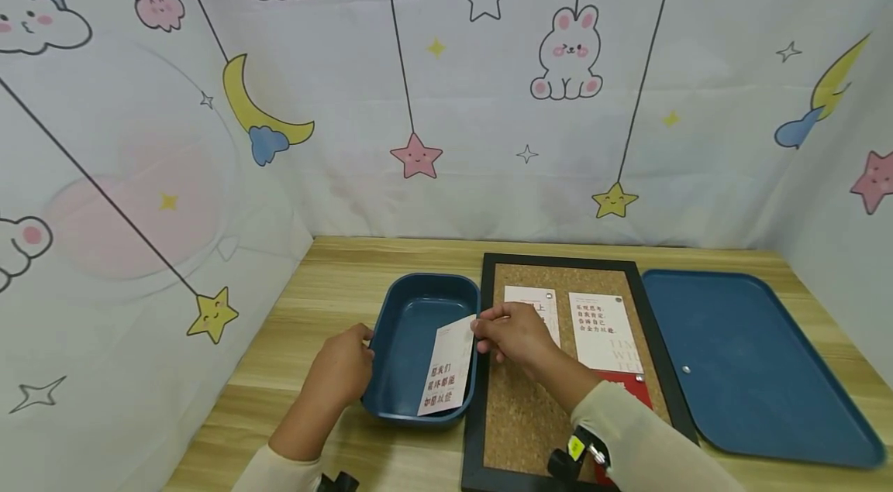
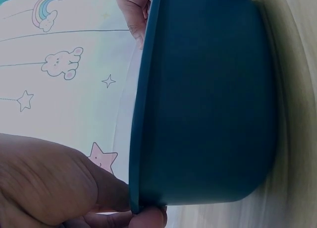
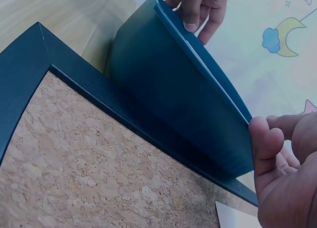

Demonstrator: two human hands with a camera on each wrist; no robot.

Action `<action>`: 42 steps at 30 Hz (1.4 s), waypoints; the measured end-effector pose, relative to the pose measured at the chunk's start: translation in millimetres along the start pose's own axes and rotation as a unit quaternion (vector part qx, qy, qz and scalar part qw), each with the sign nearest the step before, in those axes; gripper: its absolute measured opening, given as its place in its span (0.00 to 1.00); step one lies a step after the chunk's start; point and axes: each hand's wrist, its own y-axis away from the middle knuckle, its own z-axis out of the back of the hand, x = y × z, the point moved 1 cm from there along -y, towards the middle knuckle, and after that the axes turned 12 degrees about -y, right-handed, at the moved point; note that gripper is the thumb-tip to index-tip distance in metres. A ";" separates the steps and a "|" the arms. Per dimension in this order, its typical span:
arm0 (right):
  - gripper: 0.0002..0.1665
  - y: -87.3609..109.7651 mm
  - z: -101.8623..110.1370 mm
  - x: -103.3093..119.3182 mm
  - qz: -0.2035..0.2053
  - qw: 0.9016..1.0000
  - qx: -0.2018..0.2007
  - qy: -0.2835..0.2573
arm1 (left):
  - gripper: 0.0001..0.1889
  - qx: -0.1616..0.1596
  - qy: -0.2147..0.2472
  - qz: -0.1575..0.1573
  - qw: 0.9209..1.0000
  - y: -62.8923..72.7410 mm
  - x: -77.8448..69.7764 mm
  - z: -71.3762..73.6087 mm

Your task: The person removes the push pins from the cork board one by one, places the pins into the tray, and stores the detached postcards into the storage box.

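Observation:
A deep blue plastic bin [image 1: 398,345] stands on the table, left of a black-framed corkboard [image 1: 523,422]. My left hand [image 1: 342,368] pinches the bin's left rim; in the left wrist view, its thumb and fingers grip the rim [image 2: 134,183] from both sides. At the right rim, my right hand [image 1: 516,333] holds the upper corner of a white card [image 1: 449,364] with dark red Chinese print. The card leans slanted inside the bin. From the right wrist view, the right fingertips [image 3: 258,129] are right at the rim, and the card is mostly hidden behind the bin wall.
Two white cards, one at the right [image 1: 605,333] and one partly behind my right hand [image 1: 547,306], are pinned to the corkboard. Below them is a red card [image 1: 628,382], partly under my forearm. A flat blue tray [image 1: 760,368] lies right, with a silver pin [image 1: 687,369] on it.

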 end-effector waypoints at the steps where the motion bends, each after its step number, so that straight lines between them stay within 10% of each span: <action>1: 0.12 -0.1 0.1 -0.1 -0.001 1.000 0.000 0.000 | 0.13 0.000 0.000 0.001 1.000 0.0 -0.1 0.1; 24: 0.10 4.4 -2.7 2.0 0.017 1.000 0.005 0.008 | 0.13 0.000 0.001 0.001 1.000 1.7 -1.2 1.8; 42: 0.20 22.1 -18.1 12.4 0.073 0.974 0.124 0.176 | 0.12 0.002 0.000 0.003 1.000 2.1 -2.2 2.7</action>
